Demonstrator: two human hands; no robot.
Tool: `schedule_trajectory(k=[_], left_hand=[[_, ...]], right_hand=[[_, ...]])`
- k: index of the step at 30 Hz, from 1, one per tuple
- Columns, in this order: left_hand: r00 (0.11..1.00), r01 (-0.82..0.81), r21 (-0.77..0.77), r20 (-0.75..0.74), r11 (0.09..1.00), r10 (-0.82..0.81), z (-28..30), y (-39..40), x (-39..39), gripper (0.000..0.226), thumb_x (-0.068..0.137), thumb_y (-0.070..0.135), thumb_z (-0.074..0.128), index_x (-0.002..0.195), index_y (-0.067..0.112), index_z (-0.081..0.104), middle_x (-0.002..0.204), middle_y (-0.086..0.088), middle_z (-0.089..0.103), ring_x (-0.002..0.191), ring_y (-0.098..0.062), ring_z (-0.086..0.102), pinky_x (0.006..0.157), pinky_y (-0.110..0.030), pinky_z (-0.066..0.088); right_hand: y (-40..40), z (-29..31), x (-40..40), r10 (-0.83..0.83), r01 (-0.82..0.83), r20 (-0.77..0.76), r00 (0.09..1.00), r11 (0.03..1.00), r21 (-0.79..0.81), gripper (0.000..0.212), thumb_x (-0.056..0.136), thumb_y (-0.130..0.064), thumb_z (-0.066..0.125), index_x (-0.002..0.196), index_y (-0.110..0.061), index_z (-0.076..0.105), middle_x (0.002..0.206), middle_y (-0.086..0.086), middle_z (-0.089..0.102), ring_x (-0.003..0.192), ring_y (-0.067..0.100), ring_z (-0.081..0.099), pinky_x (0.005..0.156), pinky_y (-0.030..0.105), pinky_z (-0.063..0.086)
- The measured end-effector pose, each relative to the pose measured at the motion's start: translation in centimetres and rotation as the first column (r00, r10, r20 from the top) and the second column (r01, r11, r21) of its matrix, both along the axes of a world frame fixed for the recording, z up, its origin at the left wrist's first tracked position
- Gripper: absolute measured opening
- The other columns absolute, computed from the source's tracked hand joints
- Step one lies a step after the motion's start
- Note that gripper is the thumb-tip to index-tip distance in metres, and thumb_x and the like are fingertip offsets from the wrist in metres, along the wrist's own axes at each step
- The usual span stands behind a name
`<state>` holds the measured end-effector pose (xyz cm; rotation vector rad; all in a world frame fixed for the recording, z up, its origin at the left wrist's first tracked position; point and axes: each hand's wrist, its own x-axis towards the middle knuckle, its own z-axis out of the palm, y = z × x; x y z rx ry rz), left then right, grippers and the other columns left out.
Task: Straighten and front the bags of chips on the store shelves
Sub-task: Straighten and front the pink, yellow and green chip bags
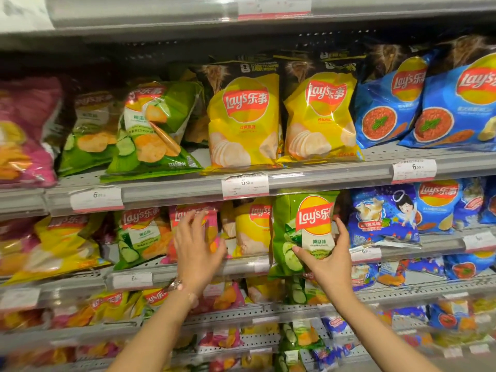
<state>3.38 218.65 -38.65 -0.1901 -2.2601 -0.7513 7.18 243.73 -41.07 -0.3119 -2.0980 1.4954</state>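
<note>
My right hand [328, 257] grips a green cucumber Lay's bag [300, 224] by its lower right part, holding it upright in front of the second shelf's edge. My left hand [197, 247] lies with spread fingers on a pink Lay's bag [193, 213] standing on that same shelf. Between the two hands a yellow Lay's bag [252, 226] stands further back. To the left of the pink bag a green cucumber bag [139, 234] leans on the shelf.
The upper shelf [322, 177] carries green, yellow [243, 116] and blue [386, 103] Lay's bags, the green ones [153, 130] leaning. Blue bags [383, 216] stand right of my right hand. Lower shelves hold several mixed bags. Price tags [245, 185] line the shelf edges.
</note>
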Motion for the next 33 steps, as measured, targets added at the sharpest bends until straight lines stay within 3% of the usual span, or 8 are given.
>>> schedule_trajectory(k=[3,5,9,13,18,23,29,33], left_hand=[[0.972,-0.179,0.187,0.187,0.966,0.144,-0.3,-2.1,-0.4,0.103,0.063,0.036,0.087,0.14,-0.002,0.032,0.137,-0.024,0.034,0.129,-0.038,0.03,0.108,-0.049,0.026],[0.922,-0.216,0.267,0.373,0.939,0.107,-0.4,-3.2,-1.2,0.12,0.055,0.044,0.089,0.145,0.001,0.022,0.144,-0.023,0.028,0.135,-0.035,0.023,0.111,-0.047,0.023],[0.836,-0.199,0.333,0.549,0.922,-0.018,-1.0,-4.8,-2.9,0.116,0.05,0.045,0.091,0.138,0.001,0.032,0.136,-0.02,0.047,0.128,-0.035,0.042,0.105,-0.048,0.037],[0.867,-0.134,0.379,0.492,0.915,-0.077,-1.6,-5.5,-3.3,0.063,0.059,0.04,0.089,0.106,0.009,0.06,0.1,-0.006,0.068,0.096,-0.026,0.065,0.078,-0.035,0.052],[0.892,-0.092,0.473,0.431,0.876,-0.139,-0.6,-7.0,-2.6,0.043,0.065,0.037,0.086,0.096,0.024,0.06,0.093,0.002,0.068,0.09,-0.019,0.064,0.078,-0.038,0.053],[0.889,-0.022,0.517,0.401,0.856,-0.22,0.7,-10.4,-0.4,0.037,0.067,0.033,0.085,0.089,0.036,0.055,0.088,0.011,0.068,0.083,-0.006,0.065,0.069,-0.026,0.052],[0.904,-0.047,0.566,0.375,0.823,-0.207,1.2,-14.8,1.9,0.038,0.065,0.033,0.087,0.09,0.029,0.058,0.085,0.012,0.069,0.077,0.001,0.065,0.066,-0.024,0.051],[0.914,-0.051,0.536,0.365,0.843,-0.177,2.0,-16.8,2.4,0.039,0.063,0.032,0.087,0.079,0.036,0.052,0.075,0.021,0.061,0.067,0.017,0.058,0.049,-0.006,0.041]], right_hand=[[-2.1,-0.4,0.4,-0.003,0.003,0.023,1.0,1.0,0.014,0.116,0.052,-0.04,0.089,0.146,-0.022,0.024,0.108,-0.019,0.056,0.099,-0.001,0.057,0.089,0.033,0.048],[-3.5,-0.3,0.5,0.0,-0.001,0.041,0.999,1.0,0.031,0.117,0.053,-0.043,0.088,0.147,-0.017,0.024,0.126,-0.002,0.056,0.116,0.016,0.054,0.099,0.043,0.045],[-5.8,0.2,0.7,-0.047,0.04,0.057,0.997,0.992,0.122,0.111,0.056,-0.051,0.084,0.146,-0.013,0.031,0.14,0.01,0.045,0.13,0.026,0.041,0.104,0.041,0.038],[-7.6,0.7,1.0,-0.073,0.066,0.041,0.996,0.986,0.154,0.102,0.056,-0.051,0.084,0.14,-0.013,0.041,0.129,0.007,0.051,0.122,0.023,0.046,0.098,0.035,0.039],[-9.5,1.1,1.3,-0.118,0.106,0.055,0.992,0.978,0.18,0.102,0.056,-0.052,0.084,0.139,-0.013,0.04,0.129,0.006,0.05,0.121,0.022,0.046,0.097,0.037,0.041],[-12.0,1.6,1.3,-0.136,0.112,0.098,0.986,0.969,0.218,0.1,0.057,-0.049,0.085,0.138,-0.011,0.04,0.13,0.009,0.05,0.122,0.026,0.047,0.097,0.045,0.045],[-16.8,2.2,0.3,-0.091,0.071,0.099,0.991,0.979,0.191,0.101,0.057,-0.049,0.085,0.138,-0.009,0.04,0.13,0.008,0.052,0.121,0.025,0.048,0.095,0.039,0.045],[-19.2,2.2,-1.2,-0.087,0.066,0.136,0.987,0.986,0.152,0.098,0.058,-0.044,0.087,0.135,-0.006,0.04,0.126,0.01,0.054,0.117,0.027,0.05,0.09,0.043,0.048]])
